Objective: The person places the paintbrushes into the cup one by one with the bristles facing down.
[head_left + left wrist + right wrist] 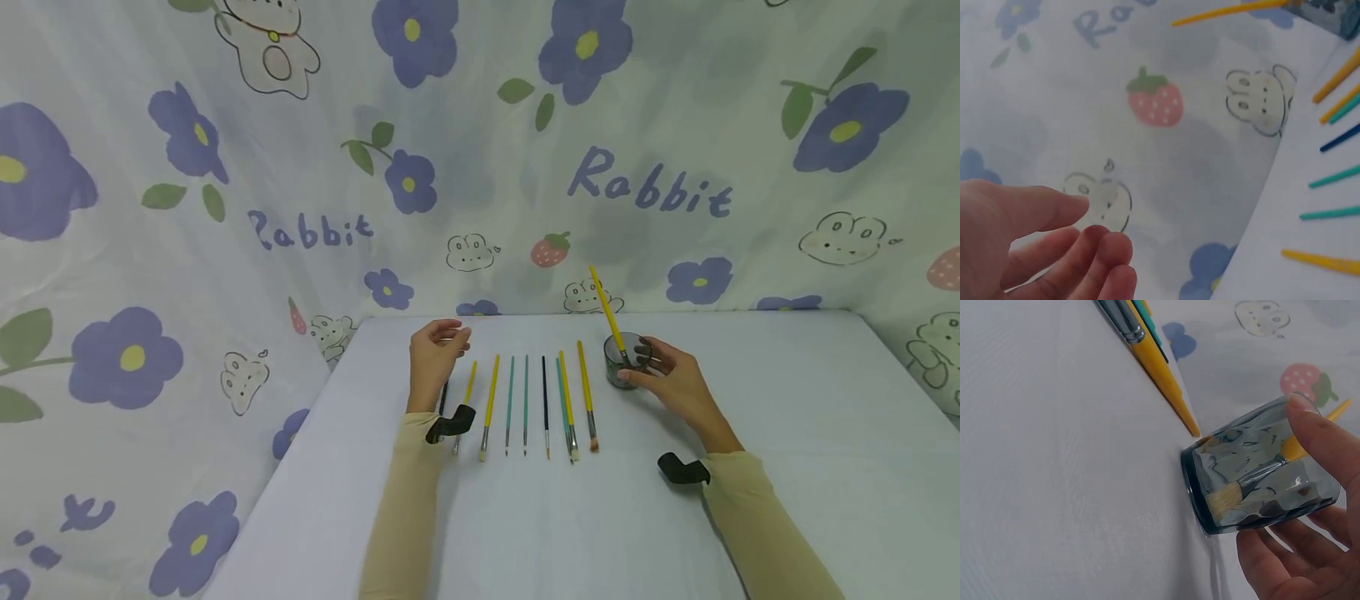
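My right hand (681, 390) holds a clear, dark-tinted glass (612, 373), thumb on one side and fingers on the other in the right wrist view. A yellow-handled paintbrush (606, 307) leans inside it, with pale bristles (1225, 500) at the bottom and its handle sticking out over the rim. Above the left end of a row of paintbrushes, my left hand (435, 360) hovers with loosely bent fingers. Nothing lies between its thumb and fingers in the left wrist view. My left wrist and forearm partly hide the row's leftmost brushes.
Several yellow, teal and dark paintbrushes lie side by side, bristles toward me, including a wide yellow brush (585, 385) left of the glass and a dark brush (544, 400) mid-row. Behind the white table (810, 417) hangs a patterned curtain (487, 183).
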Available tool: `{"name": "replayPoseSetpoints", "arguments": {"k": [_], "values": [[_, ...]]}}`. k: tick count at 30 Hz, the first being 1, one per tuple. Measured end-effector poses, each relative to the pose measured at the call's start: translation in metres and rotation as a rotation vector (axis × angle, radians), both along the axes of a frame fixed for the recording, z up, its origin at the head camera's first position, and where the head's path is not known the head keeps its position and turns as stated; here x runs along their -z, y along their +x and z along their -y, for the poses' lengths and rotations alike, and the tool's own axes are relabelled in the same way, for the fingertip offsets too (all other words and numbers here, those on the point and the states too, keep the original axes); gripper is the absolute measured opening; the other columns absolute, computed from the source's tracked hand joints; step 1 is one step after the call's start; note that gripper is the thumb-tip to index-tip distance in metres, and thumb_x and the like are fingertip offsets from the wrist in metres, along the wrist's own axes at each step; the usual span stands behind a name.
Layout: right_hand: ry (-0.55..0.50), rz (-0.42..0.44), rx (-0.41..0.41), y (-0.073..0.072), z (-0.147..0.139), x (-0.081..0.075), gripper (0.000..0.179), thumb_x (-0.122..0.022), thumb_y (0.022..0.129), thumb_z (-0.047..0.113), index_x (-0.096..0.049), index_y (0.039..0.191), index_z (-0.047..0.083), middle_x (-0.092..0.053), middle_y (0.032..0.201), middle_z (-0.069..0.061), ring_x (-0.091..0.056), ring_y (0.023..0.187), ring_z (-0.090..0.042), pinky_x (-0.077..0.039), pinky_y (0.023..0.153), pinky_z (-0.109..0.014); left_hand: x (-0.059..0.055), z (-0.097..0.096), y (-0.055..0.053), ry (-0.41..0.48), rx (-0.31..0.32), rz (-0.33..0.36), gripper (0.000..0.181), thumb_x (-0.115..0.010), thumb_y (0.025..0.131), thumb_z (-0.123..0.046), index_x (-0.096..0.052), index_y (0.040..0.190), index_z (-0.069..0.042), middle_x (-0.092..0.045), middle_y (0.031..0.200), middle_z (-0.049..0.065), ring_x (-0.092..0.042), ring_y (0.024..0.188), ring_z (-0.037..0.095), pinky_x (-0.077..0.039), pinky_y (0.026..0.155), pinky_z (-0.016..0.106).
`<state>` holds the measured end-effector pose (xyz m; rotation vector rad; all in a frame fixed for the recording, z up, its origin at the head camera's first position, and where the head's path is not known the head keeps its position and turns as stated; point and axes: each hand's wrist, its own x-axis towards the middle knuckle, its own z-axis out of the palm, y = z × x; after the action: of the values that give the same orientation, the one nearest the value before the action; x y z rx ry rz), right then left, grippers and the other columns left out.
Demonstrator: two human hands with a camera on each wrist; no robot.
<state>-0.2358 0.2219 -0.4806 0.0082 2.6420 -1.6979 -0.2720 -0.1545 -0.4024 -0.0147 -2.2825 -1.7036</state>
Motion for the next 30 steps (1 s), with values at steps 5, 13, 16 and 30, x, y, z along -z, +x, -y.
{"name": "replayPoseSetpoints", "arguments": {"k": [5, 13, 16, 30], "values": [[-0.001, 0.015, 0.004, -0.002, 0.001, -0.001, 0.107, -0.084, 0.082, 0.054, -0.029, 0.164, 0.012, -0.038, 0.164, -0.023, -0.043, 0.148, -0.047, -0.042, 0.119, -0.06, 0.008, 0.02, 0.003, 0.008, -0.051, 0.06, 0.028, -0.077, 0.093, -0.016, -0.072, 0.115, 0.001, -0.076, 0.099, 0.018, -0.073, 0.072, 0.011, -0.063, 0.069, 0.021], [-0.019, 0.009, 0.002, -0.002, 0.002, -0.003, 0.106, -0.084, 0.083, 0.051, -0.029, 0.164, 0.012, -0.04, 0.163, -0.022, -0.043, 0.148, -0.045, -0.042, 0.119, -0.058, 0.019, 0.038, 0.0, -0.038, -0.109, 0.084, 0.031, -0.076, 0.093, -0.016, -0.072, 0.116, 0.004, -0.076, 0.101, 0.022, -0.077, 0.083, 0.032, -0.06, 0.064, 0.016], [-0.014, 0.008, 0.0, -0.002, 0.001, -0.003, 0.105, -0.084, 0.083, 0.051, -0.029, 0.163, 0.011, -0.04, 0.163, -0.023, -0.044, 0.148, -0.046, -0.042, 0.119, -0.058, 0.023, 0.044, 0.001, -0.082, -0.15, 0.09, 0.03, -0.076, 0.093, -0.015, -0.072, 0.115, 0.004, -0.076, 0.101, 0.024, -0.077, 0.083, 0.035, -0.058, 0.062, 0.015], [-0.009, 0.041, 0.015, 0.0, 0.002, -0.002, 0.107, -0.084, 0.083, 0.051, -0.027, 0.164, 0.012, -0.037, 0.165, -0.022, -0.041, 0.15, -0.045, -0.039, 0.121, -0.059, 0.035, 0.062, 0.003, -0.333, -0.177, 0.319, 0.032, -0.073, 0.095, -0.025, -0.072, 0.116, 0.0, -0.077, 0.101, 0.019, -0.074, 0.083, 0.026, -0.049, 0.065, 0.022]]}}
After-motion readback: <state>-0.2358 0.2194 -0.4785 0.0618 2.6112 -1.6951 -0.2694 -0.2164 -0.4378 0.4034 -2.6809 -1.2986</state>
